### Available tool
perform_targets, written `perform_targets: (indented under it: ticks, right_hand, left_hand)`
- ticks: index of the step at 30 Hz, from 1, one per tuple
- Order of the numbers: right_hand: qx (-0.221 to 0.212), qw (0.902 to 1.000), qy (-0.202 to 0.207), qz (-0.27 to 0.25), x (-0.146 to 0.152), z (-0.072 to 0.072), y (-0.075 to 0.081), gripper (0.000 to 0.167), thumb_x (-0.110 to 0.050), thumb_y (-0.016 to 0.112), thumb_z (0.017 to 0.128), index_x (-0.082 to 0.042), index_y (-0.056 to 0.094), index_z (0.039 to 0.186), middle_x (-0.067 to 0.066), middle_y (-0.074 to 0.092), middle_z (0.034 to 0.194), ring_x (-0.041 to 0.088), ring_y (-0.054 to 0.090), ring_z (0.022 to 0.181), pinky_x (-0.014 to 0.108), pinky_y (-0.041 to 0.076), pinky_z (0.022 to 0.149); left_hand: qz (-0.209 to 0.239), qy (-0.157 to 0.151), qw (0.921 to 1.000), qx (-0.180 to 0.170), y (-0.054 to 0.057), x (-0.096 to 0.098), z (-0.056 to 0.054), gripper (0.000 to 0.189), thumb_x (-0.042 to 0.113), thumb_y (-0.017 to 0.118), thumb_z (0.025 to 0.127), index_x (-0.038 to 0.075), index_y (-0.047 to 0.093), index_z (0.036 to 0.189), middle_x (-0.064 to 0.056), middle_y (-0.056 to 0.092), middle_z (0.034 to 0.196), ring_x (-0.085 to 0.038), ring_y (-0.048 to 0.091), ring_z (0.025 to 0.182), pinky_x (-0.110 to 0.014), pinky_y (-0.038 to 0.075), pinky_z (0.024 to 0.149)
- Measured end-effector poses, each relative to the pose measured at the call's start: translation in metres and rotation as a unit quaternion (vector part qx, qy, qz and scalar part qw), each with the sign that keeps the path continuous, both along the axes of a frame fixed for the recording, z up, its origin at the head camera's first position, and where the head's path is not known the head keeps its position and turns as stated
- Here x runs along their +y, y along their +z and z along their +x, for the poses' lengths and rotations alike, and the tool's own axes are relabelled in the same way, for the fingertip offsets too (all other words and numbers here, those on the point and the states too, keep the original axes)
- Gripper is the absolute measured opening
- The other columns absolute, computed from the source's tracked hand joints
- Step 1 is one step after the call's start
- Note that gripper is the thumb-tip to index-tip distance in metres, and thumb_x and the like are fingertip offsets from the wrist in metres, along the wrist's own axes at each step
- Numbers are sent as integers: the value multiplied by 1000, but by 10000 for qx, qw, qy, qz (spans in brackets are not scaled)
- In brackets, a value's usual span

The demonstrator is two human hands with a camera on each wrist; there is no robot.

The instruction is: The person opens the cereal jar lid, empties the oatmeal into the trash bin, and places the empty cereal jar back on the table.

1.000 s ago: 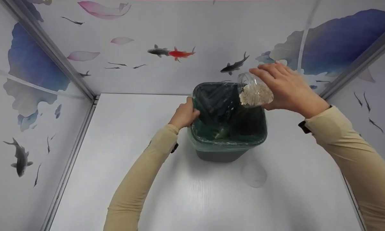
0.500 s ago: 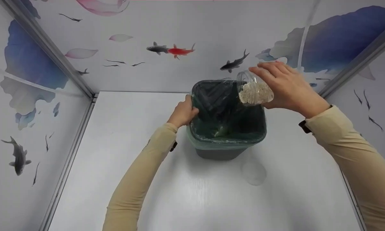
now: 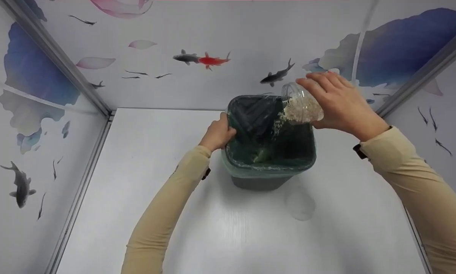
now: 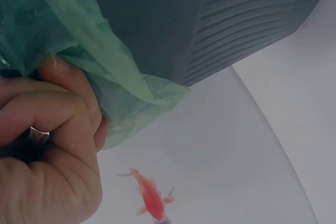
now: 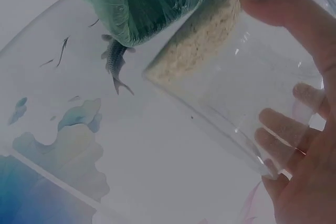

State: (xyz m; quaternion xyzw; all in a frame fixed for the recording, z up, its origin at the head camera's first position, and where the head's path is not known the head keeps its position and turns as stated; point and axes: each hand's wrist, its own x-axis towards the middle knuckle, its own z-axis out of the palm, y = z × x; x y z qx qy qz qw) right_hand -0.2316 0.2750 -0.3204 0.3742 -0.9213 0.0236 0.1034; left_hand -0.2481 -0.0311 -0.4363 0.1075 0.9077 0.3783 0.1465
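Observation:
My right hand (image 3: 338, 104) grips a clear jar (image 3: 293, 91), tipped on its side with its mouth over a bin. Pale flakes (image 3: 305, 110) that look like oats fill part of the jar, and some fall from its mouth into the bin. In the right wrist view, thumb and fingers wrap the jar (image 5: 220, 98). A green bag (image 3: 233, 167) lines the grey bin (image 3: 260, 183). My left hand (image 3: 217, 134) holds the bin's left rim; the left wrist view shows its curled fingers against the bag (image 4: 142, 95). Something light green lies at the bin's bottom, too blurred to name.
A clear round lid (image 3: 301, 204) lies on the white table (image 3: 167, 182), in front of the bin and to its right. White panels printed with fish stand at the back and on both sides, joined by metal frames (image 3: 85, 89).
Flakes now spill from the jar's mouth into the bin, where none were seen falling before. Both hands and the bin keep nearly the same places; the view has shifted slightly.

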Motion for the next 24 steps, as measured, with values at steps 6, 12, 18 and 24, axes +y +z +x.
perform_targets:
  ticks: [6,12,18,24]
  right_hand:
    - [3,9999,109,-46,-1,0,-2,110,-17,94,54,-7,35,147,23,41,139,42,38,126,50,20,110]
    - [-35,9999,43,-134,-3,-1,0,109,-18,93,56,-7,35,147,23,41,139,43,38,126,53,22,108]
    - [154,9998,80,-57,-9,-4,-1,109,-18,94,55,-6,35,146,24,41,138,43,37,126,51,20,110]
    - [213,9997,79,64,-13,-6,0,112,-20,95,53,-8,34,147,24,41,138,43,37,127,51,20,110]
  left_hand:
    - [1,8,10000,-35,-1,-1,1,53,10,49,93,-10,30,139,-8,51,77,-15,51,55,-28,43,51]
    - [-22,19,10000,-65,-1,-1,0,59,9,48,94,-11,24,144,-5,49,73,-14,48,53,-28,44,51]
    - [-125,93,9998,-141,2,1,1,62,9,49,95,-11,21,146,-6,49,77,-16,49,58,-29,46,53]
    - [-179,137,9996,-151,3,2,1,59,9,50,94,-10,24,144,-8,49,80,-17,50,60,-28,45,53]
